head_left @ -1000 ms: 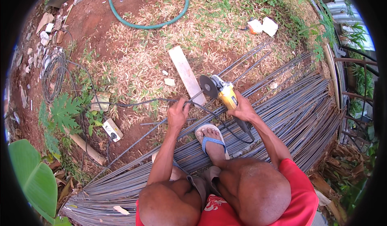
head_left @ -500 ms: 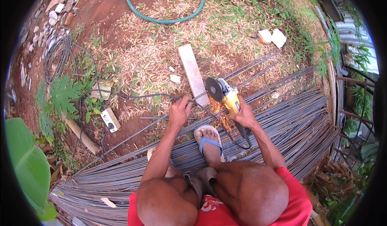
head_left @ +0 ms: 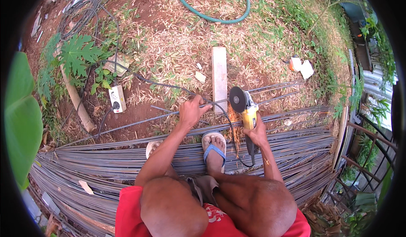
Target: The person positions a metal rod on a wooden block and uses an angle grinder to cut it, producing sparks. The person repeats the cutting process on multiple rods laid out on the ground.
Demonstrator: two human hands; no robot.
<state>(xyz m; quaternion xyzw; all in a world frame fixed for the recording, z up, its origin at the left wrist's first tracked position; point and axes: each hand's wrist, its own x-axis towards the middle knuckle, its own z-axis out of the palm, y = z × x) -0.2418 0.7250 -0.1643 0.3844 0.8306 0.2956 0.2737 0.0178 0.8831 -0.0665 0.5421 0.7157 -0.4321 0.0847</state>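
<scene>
Red soil bears one green hose, one wooden plank and one socket box. Right of the plank is the single angle grinder, gripped in the right hand, its long axis fore-and-aft, disc end pointing away from the person. The left hand pinches one steel rod.

The head camera, a wide fisheye on the wearer's head, looks steeply down past both bent knees, with left hand and right hand near mid-frame. It reaches forward to a green garden hose (a dark, curved border crops the corners).
</scene>
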